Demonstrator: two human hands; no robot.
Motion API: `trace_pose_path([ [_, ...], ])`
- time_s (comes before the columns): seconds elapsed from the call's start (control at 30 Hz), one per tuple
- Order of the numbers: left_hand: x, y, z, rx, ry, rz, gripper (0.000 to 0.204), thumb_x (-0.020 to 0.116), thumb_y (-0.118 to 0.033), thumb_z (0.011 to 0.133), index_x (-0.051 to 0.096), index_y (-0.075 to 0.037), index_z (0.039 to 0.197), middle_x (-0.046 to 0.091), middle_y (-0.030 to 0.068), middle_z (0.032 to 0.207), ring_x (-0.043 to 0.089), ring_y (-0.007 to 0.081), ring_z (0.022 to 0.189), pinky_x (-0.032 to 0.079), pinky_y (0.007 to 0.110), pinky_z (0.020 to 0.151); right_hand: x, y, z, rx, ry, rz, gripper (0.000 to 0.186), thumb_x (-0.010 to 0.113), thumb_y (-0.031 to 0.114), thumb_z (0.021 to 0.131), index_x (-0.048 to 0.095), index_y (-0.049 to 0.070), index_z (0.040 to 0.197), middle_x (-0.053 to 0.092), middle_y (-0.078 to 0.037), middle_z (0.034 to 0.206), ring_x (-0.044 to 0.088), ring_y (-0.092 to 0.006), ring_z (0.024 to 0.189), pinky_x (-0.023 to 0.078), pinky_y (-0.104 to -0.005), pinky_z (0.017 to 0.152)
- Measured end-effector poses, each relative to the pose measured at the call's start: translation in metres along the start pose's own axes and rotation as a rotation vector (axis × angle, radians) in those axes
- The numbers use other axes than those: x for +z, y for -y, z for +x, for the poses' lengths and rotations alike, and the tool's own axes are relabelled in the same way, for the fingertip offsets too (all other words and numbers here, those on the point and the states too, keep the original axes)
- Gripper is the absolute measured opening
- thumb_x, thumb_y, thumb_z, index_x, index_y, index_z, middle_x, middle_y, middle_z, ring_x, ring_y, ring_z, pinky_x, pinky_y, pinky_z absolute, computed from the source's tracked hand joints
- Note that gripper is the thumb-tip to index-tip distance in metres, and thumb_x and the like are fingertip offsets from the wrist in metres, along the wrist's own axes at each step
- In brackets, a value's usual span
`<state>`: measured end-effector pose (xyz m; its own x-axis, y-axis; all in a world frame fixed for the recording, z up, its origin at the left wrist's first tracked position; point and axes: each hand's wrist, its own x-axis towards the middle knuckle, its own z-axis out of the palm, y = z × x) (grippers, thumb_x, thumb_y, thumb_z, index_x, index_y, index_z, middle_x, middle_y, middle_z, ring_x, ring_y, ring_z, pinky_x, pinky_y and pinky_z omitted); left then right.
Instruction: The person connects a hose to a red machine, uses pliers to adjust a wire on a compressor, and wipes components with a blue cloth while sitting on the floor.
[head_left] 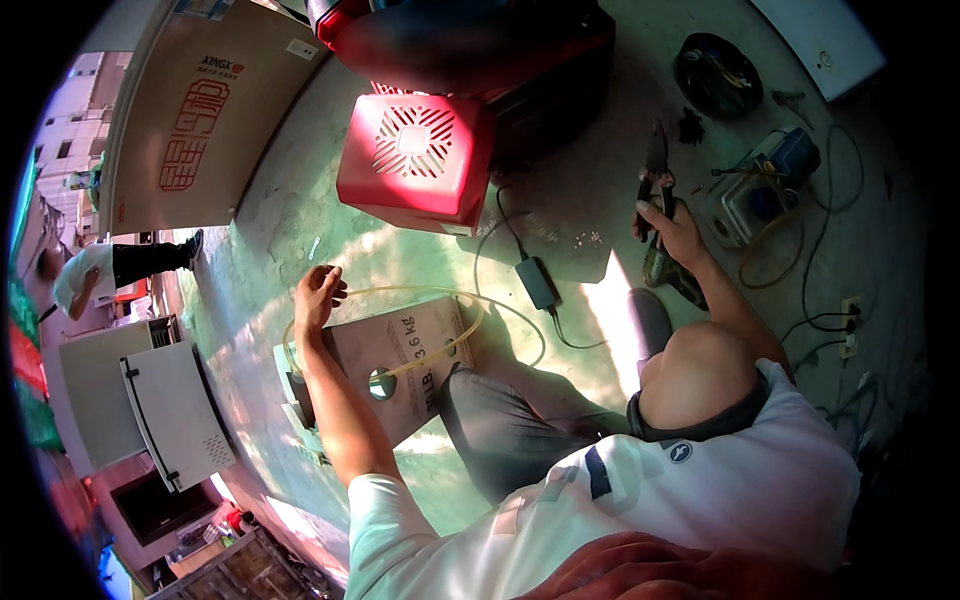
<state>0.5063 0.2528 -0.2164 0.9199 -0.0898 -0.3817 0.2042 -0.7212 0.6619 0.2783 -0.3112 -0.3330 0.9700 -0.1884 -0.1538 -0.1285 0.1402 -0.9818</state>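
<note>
My left hand (318,294) is out to the left with curled fingers, closed on a thin yellowish tube (412,290). The tube loops to the right, over a grey cardboard box (400,340) with round holes, and back under my forearm. On the right side, my right hand (676,232) grips a pair of shears (655,165) with dark handles, their pointed end aimed away from me. A second handle reaches down past my palm; the fingers partly hide the tool.
A red vented box (415,165) stands ahead. A black adapter (536,284) with cables lies on the floor. At right are a clear container with a blue top (745,205), a black tool bowl (718,75) and wall sockets (850,325). Cartons and a person (85,275) are left.
</note>
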Motion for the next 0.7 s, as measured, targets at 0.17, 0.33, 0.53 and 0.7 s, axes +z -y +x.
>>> trace_pose_path([
  [0.17,0.001,-0.015,-0.001,0.129,-0.156,0.034,0.031,0.066,-0.027,0.098,0.064,0.001,0.112,0.071,0.008,0.087,0.068,0.0153,0.075,0.051,0.029,0.063,0.041,0.097,0.03,0.07,0.417,0.209,0.022,0.059,0.02,0.101,0.057,-0.001,0.106,0.064,-0.011,0.098,0.064,-0.0185,0.086,0.054,-0.0335,0.079],
  [0.33,-0.007,-0.109,0.022,0.462,-0.361,0.083,0.024,0.064,-0.02,0.099,0.067,0.002,0.105,0.07,0.0073,0.087,0.066,0.0138,0.079,0.052,0.028,0.074,0.072,0.15,0.075,0.205,0.658,0.355,0.02,0.059,0.018,0.101,0.057,-0.001,0.109,0.063,-0.019,0.115,0.066,-0.0255,0.103,0.056,-0.0384,0.089],
  [0.53,-0.001,-0.273,0.082,0.966,-0.568,0.346,0.033,0.067,-0.028,0.097,0.065,-0.006,0.121,0.07,0.014,0.112,0.071,0.0259,0.1,0.056,0.035,0.086,0.095,0.164,0.119,0.269,0.852,0.606,0.024,0.054,0.018,0.103,0.057,-0.002,0.114,0.063,-0.025,0.122,0.063,-0.0365,0.119,0.053,-0.0481,0.1],
  [0.7,0.017,-0.337,0.127,0.938,-0.612,0.572,0.049,0.062,-0.041,0.098,0.058,-0.011,0.136,0.062,0.0168,0.132,0.064,0.0318,0.117,0.051,0.041,0.097,0.102,0.157,0.136,0.313,0.918,0.712,0.031,0.052,0.019,0.104,0.057,-0.006,0.121,0.067,-0.024,0.118,0.066,-0.0351,0.112,0.054,-0.0472,0.098],
])
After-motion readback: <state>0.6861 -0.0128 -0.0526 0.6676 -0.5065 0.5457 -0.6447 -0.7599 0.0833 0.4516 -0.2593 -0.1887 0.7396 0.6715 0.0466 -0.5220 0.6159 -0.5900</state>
